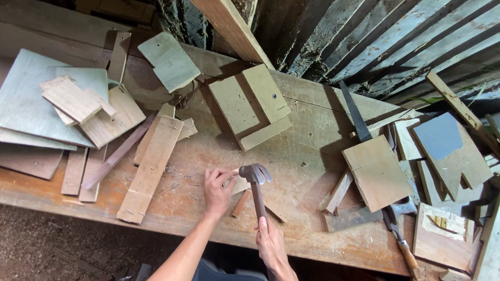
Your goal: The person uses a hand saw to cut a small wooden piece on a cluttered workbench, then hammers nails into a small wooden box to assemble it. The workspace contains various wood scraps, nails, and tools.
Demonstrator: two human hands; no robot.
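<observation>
- A worn wooden workbench (pixel 290 225) fills the view from above, set against a wall of weathered corrugated metal sheets (pixel 397 32) at 12 to 2 o'clock; bare dirt floor (pixel 16 246) shows at 7 o'clock.
- The left hand (pixel 218 188) sits just below centre, fingers pinched together on something too small to make out, beside a small pale wood piece (pixel 239 184).
- The right hand (pixel 269 241), at 6 o'clock, is wrapped tightly around the handle of a claw hammer (pixel 256 178); its metal head sits just right of the left hand's fingertips, above the small wood piece.
- A long narrow plank (pixel 149 170) lies to the left of the hands, at 9 o'clock.
- A stack of pale plywood sheets (pixel 31 99) covers the bench at 10 o'clock.
- An L-shaped wooden assembly (pixel 252 105) lies at 12 o'clock.
- A square board (pixel 378 171) and a second hammer (pixel 401 231) lie at 3 o'clock, among heaped offcuts.
</observation>
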